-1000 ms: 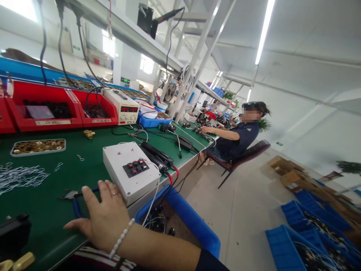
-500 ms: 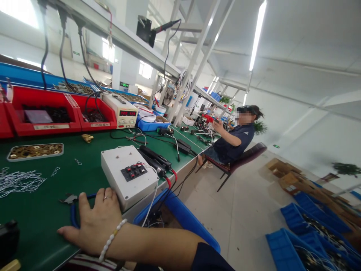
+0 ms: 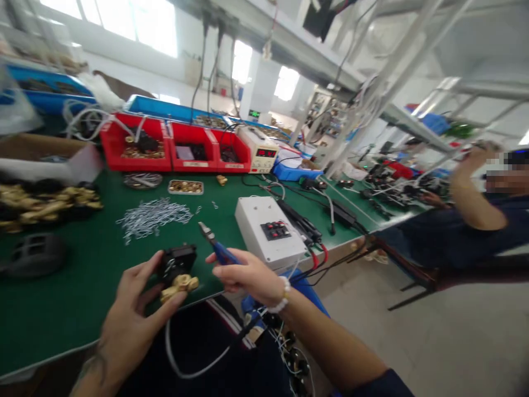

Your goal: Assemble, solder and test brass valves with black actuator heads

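Observation:
My left hand (image 3: 132, 314) grips a black-housed unit with a brass valve body (image 3: 181, 285) near the bench's front edge; thumb on the brass, fingers on the black housing. A white cable (image 3: 182, 375) hangs below it and curves to the right. Closed around the blue handles of a pair of pliers (image 3: 223, 252) is my right hand (image 3: 252, 275). The metal jaws point up and left, apart from the valve. Beyond both hands lies a pile of bent wire pins (image 3: 155, 218). Right of the pliers sits a white switch box (image 3: 264, 226).
Red bins (image 3: 194, 165) of parts and a power supply (image 3: 258, 151) line the back. Brass valves (image 3: 45, 204) are heaped at left, behind a dark grey object (image 3: 37, 253). A small parts tray (image 3: 185, 188) stands mid-bench. Another person (image 3: 467, 237) sits at right.
The view has swung left. My right hand, earlier laid over the pliers on the bench, now holds them raised. My left hand has come into view with the valve.

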Motion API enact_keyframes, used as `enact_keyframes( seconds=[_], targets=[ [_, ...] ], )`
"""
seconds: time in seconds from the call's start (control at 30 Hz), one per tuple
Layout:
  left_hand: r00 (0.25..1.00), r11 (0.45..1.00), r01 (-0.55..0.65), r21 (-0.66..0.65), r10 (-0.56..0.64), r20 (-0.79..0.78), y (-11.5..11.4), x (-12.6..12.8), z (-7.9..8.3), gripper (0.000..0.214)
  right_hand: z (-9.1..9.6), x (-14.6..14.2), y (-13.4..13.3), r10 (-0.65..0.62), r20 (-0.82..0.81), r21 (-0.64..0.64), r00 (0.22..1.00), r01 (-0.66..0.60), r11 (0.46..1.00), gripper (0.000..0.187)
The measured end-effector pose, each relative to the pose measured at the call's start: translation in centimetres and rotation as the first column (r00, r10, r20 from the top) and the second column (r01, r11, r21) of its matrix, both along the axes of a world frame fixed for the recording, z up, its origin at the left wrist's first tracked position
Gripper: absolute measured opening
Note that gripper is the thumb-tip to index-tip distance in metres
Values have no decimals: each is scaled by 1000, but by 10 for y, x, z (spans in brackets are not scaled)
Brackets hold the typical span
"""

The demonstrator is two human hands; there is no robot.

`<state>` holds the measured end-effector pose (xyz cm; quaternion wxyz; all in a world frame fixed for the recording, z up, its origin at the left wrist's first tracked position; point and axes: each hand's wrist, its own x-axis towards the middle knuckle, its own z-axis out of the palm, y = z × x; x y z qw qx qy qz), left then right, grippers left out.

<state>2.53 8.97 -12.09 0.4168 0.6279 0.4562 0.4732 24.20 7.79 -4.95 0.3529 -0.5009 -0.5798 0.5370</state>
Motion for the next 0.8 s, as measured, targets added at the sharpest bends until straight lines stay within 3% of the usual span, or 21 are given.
enact_keyframes(
  seconds=[0.07,0.1,0.17,0.23,0.27,0.3,0.33,0.4,0.43,0.5,0.53,0.63,0.67,0.7,0.73,0.8],
  targets=[
    [999,998,-15,-61,17,43,1,2,-2,67,14,9,1,-72,-5,128,997,72,989,25],
    [998,998,-4,-68,8,65,2,4,-3,68,20,13,3,-171,-20,256,985,170,951,25],
    [996,998,30,-48,-25,90,4,6,-3,70,27,18,7,-376,-95,497,922,371,784,19],
    [994,998,56,-27,-54,97,4,6,-3,70,26,17,10,-511,-140,638,848,472,609,16],
    [993,997,70,-23,-67,99,4,6,-3,71,23,15,10,-541,-98,676,835,455,580,16],
    [992,997,79,-21,-76,103,4,5,-2,71,19,12,10,-534,5,698,845,379,607,17],
    [990,996,88,-22,-85,109,3,4,-2,71,16,10,10,-482,162,692,861,249,677,17],
    [987,995,97,-27,-93,129,3,3,-2,72,13,7,9,-280,482,580,831,-63,812,19],
    [985,994,102,-28,-97,140,3,3,-2,72,13,7,9,-201,570,530,797,-169,831,20],
    [981,993,117,-27,-112,159,4,4,-2,72,18,11,9,-238,575,572,782,-177,801,20],
    [980,992,124,-25,-118,162,4,4,-2,72,20,13,10,-336,504,649,796,-91,755,19],
    [980,991,131,-18,-127,151,5,4,-1,72,20,16,12,-593,206,823,778,190,536,17],
    [981,991,129,-17,-125,149,5,4,-1,72,17,15,13,-605,186,837,774,198,510,17],
    [981,992,129,-16,-125,148,5,4,-1,72,15,14,14,-571,245,832,783,134,539,18],
    [980,991,130,-16,-126,151,5,4,-1,72,12,13,15,-499,365,796,786,14,605,20],
    [977,991,136,-16,-132,168,5,4,-1,72,12,12,16,-311,614,651,726,-242,719,22]
  ],
)
